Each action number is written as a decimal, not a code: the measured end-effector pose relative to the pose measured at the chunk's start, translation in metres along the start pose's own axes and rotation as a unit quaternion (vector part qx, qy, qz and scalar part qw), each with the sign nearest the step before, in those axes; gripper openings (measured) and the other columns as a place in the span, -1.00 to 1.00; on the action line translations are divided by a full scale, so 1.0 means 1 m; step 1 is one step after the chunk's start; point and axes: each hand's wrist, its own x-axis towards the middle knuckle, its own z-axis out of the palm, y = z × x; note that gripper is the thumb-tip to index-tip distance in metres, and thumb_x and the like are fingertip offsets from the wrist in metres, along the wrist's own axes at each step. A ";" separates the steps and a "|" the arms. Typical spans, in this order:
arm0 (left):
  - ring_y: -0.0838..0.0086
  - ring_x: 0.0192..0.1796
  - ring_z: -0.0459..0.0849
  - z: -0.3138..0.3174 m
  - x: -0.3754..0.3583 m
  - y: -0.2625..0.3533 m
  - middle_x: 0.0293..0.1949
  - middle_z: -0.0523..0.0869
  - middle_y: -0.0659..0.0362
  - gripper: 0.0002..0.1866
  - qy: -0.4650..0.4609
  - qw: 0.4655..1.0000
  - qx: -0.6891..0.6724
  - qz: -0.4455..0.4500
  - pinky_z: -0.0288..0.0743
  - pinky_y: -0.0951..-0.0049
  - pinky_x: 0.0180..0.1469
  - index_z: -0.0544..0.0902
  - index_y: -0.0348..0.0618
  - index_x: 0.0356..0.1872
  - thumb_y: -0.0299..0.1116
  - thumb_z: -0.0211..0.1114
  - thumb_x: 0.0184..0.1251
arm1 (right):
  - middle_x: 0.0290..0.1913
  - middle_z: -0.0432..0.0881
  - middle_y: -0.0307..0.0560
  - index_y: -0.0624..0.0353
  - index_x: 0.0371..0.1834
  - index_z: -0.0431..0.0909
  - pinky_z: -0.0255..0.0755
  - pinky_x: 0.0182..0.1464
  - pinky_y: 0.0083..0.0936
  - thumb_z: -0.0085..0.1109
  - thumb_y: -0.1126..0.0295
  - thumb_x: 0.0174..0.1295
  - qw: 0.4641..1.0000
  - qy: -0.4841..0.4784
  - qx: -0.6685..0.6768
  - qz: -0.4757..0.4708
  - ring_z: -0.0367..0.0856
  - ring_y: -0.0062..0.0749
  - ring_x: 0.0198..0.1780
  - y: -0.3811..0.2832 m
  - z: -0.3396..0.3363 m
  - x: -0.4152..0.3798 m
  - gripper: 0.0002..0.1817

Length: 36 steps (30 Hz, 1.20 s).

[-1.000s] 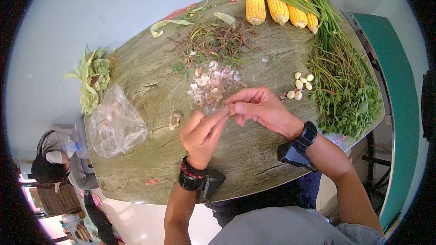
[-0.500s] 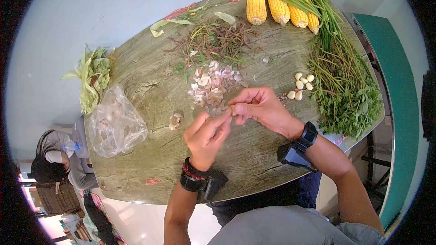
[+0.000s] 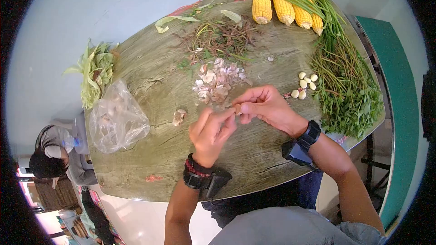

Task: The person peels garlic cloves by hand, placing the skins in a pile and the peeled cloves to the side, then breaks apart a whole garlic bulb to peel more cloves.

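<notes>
My left hand [image 3: 210, 135] and my right hand [image 3: 269, 110] meet over the wooden-patterned table. A small brownish garlic clove [image 3: 238, 109] sits pinched between their fingertips, mostly covered by them. Both hands are closed on it, the right thumb pressing from the right side. Just beyond the fingers lies a pile of papery garlic skins [image 3: 219, 81]. To the right of my right hand several peeled garlic cloves [image 3: 303, 84] are grouped together. A small piece of unpeeled garlic [image 3: 179, 117] rests left of my left hand.
A clear plastic bag [image 3: 119, 120] and corn husks [image 3: 97, 72] lie at the table's left edge. Stem scraps [image 3: 222, 38] are heaped at the back. Several corn cobs [image 3: 262, 4] and leafy greens [image 3: 352, 95] occupy the right side. Another person [image 3: 56, 154] is at far left.
The view has shifted slightly, so the table's contents appear a little further right. My hands keep the same pinch on the garlic clove, with only small finger movement.
</notes>
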 end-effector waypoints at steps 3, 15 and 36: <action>0.63 -0.62 0.31 0.003 0.000 0.002 -0.57 0.38 0.27 -0.79 0.006 0.998 -0.032 -0.053 0.19 0.60 -0.57 0.68 -0.14 -0.32 -0.63 0.42 0.00 | -0.25 0.71 -0.06 0.37 -0.07 0.60 0.58 -0.28 -0.60 0.27 0.48 0.22 1.000 -0.014 -0.013 0.005 0.69 -0.49 -0.36 -0.003 0.000 -0.001 -0.75; 0.79 -0.51 0.15 0.011 0.001 -0.015 -0.58 0.23 0.49 -0.94 0.056 0.969 -0.106 -0.214 0.02 0.69 -0.48 0.63 -0.20 -0.38 -0.59 0.32 0.21 | -0.14 0.70 -0.13 0.28 0.01 0.60 0.56 -0.22 -0.59 0.25 0.43 0.25 0.998 -0.043 -0.051 0.018 0.71 -0.46 -0.25 -0.007 0.001 -0.002 -0.71; 0.69 -0.59 0.19 0.006 -0.002 -0.014 -0.65 0.23 0.37 -0.74 0.007 0.980 -0.132 -0.150 0.00 0.60 -0.54 0.77 -0.15 -0.23 -0.64 0.44 0.02 | -0.16 0.70 -0.09 0.28 0.00 0.60 0.59 -0.10 -0.56 0.20 0.50 0.27 0.997 0.020 -0.054 -0.051 0.68 -0.52 -0.17 0.002 0.003 0.003 -0.76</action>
